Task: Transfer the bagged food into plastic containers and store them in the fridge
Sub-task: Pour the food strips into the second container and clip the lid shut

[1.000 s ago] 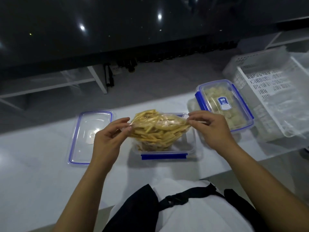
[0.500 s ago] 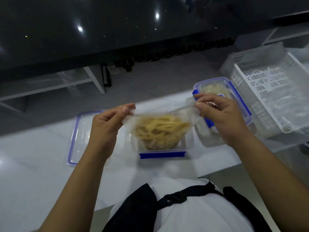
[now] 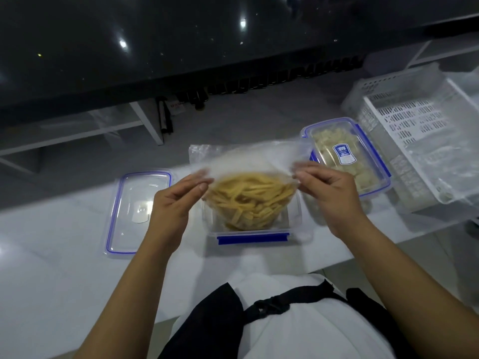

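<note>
Left hand pinches bag of fries, left side | right hand pinches right side | bag over open container, worktop middle near front edge | lid left | closed container right

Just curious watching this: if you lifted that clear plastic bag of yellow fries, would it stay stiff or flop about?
Probably floppy: the clear plastic bag sags between the left hand and right hand pinching it. Its thin film looks slippery. The yellow fries would likely shift and spill out.
</note>
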`<state>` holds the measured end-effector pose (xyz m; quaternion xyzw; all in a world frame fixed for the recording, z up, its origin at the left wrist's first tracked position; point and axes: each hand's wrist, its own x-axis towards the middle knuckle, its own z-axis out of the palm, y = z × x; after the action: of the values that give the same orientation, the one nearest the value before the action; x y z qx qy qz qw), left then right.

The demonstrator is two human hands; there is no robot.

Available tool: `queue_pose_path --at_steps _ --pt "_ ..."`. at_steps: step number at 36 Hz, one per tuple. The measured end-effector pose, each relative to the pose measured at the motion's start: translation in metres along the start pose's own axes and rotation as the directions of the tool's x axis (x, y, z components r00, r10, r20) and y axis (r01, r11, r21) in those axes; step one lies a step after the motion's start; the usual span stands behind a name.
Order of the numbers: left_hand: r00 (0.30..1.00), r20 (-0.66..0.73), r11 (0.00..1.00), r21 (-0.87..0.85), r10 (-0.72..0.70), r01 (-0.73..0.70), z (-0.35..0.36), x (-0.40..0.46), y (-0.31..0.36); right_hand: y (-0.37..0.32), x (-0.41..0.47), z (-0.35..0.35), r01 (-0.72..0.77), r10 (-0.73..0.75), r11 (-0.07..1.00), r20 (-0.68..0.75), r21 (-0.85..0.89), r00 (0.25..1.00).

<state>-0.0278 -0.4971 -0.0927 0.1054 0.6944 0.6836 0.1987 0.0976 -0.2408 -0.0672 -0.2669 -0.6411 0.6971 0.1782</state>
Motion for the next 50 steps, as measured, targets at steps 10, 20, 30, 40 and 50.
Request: queue_pose_path --at_steps 10,20,30,40,50 --pt "1.000 0.002 0.997 -0.079 -0.020 0.020 0.007 0.002 0.011 0.003 0.010 -0.008 -0.083 0.078 0.996 0.176 0.022 0.981" --pt "0.993 -0.118 1.000 -0.006 -0.012 0.012 0.013 -0.003 0.008 0.014 0.003 0.002 -0.043 0.042 0.998 0.018 0.043 0.999" --pt "0.993 -0.104 0.997 -0.060 -0.059 0.053 0.016 -0.002 0.011 0.009 0.009 0.002 -0.049 0.051 0.998 0.073 -0.031 0.996" --pt "0.988 -0.098 0.991 -0.049 0.123 -0.128 0.012 -0.010 0.016 -0.004 0.006 -0.001 0.093 -0.093 0.995 0.025 -0.028 0.995" --pt "0.993 -0.110 0.988 -0.153 -0.038 0.021 0.019 -0.011 -0.002 0.020 0.006 -0.002 -0.065 0.069 0.993 0.043 -0.097 0.997"
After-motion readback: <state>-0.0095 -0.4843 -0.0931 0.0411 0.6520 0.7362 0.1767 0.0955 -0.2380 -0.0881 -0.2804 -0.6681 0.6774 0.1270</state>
